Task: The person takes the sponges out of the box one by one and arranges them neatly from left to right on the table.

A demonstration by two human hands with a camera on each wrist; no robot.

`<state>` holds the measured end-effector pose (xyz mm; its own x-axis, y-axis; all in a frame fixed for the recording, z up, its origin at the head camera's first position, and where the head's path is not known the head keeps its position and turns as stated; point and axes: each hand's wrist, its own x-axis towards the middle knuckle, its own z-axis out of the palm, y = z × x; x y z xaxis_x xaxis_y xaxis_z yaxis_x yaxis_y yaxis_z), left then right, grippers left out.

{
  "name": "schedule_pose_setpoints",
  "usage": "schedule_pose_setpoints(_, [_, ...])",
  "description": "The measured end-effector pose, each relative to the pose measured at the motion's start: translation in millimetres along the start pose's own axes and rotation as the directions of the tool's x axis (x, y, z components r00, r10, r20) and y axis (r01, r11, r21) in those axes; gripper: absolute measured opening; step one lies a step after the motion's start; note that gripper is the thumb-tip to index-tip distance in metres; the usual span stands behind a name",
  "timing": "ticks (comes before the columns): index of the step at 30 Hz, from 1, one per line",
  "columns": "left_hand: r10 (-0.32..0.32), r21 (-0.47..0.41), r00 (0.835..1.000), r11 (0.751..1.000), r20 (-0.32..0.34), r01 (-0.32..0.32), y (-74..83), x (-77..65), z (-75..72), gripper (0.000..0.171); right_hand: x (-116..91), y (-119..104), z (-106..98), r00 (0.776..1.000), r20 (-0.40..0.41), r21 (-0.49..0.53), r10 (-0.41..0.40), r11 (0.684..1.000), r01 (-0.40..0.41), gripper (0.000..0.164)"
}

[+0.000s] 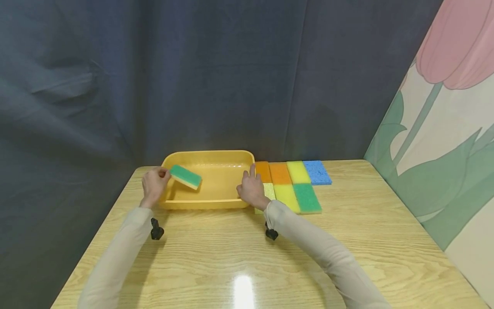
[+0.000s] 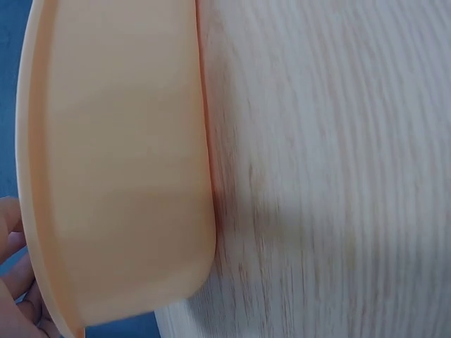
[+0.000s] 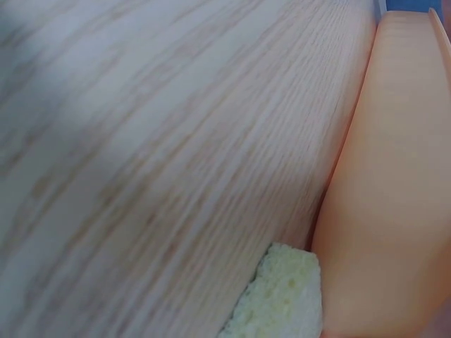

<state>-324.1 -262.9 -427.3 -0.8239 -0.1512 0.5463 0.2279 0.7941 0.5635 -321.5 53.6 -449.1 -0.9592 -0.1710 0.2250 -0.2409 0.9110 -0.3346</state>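
My left hand point(image 1: 153, 185) is at the left end of a yellow plastic basin point(image 1: 208, 205). Between its thumb and fingers it pinches one end of a green and yellow sponge point(image 1: 186, 176), which is tilted over the inside of the basin. Fingers point(image 2: 14, 303) of this hand show beyond the rim in the left wrist view; the sponge is hidden there. At the basin's right rim lies my right hand point(image 1: 252, 190), fingers spread and pointing forward. Beneath its wrist is a pale yellow sponge point(image 1: 269, 192), whose corner also appears beside the basin wall in the right wrist view.
Several sponges lie flat in two rows right of the basin, among them an orange one point(image 1: 280, 173), a blue one point(image 1: 317, 172) and a green one point(image 1: 307, 198). A dark curtain point(image 1: 231, 86) hangs behind the wooden table point(image 1: 204, 257). A flower-painted wall point(image 1: 463, 141) stands at right.
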Motion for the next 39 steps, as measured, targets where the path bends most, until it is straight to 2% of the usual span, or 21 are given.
schedule_pose_setpoints(9, [0.018,-0.018,0.998,1.000,0.055,-0.017,15.3,-1.9,14.7,0.017,1,-1,0,1.000,0.014,0.002,0.005,1.000,-0.005,0.049])
schedule_pose_setpoints(16, [0.052,0.000,0.990,0.999,0.132,-0.052,33.3,-5.7,26.7,0.017,1,-2,-3,1.000,0.004,-0.015,0.006,1.000,-0.006,0.044])
schedule_pose_setpoints(22, [0.047,-0.018,0.971,0.999,0.235,-0.044,45.2,-10.4,36.7,0.017,0,-2,-3,1.000,0.003,-0.013,-0.003,1.000,0.003,0.037])
schedule_pose_setpoints(29, [0.014,-0.064,0.928,0.998,0.372,0.011,52.4,-17.9,45.0,0.016,-1,-2,-1,1.000,0.012,0.028,0.003,1.000,-0.003,0.028])
schedule_pose_setpoints(32, [0.006,-0.047,0.919,0.999,0.394,0.014,53.1,-17.9,45.8,0.016,0,-3,-2,1.000,0.013,0.021,0.004,1.000,-0.004,0.028])
schedule_pose_setpoints(39, [0.022,-0.029,0.917,1.000,0.397,-0.011,50.9,-16.4,43.1,0.019,0,-2,-3,1.000,0.015,0.013,0.006,1.000,-0.007,0.030])
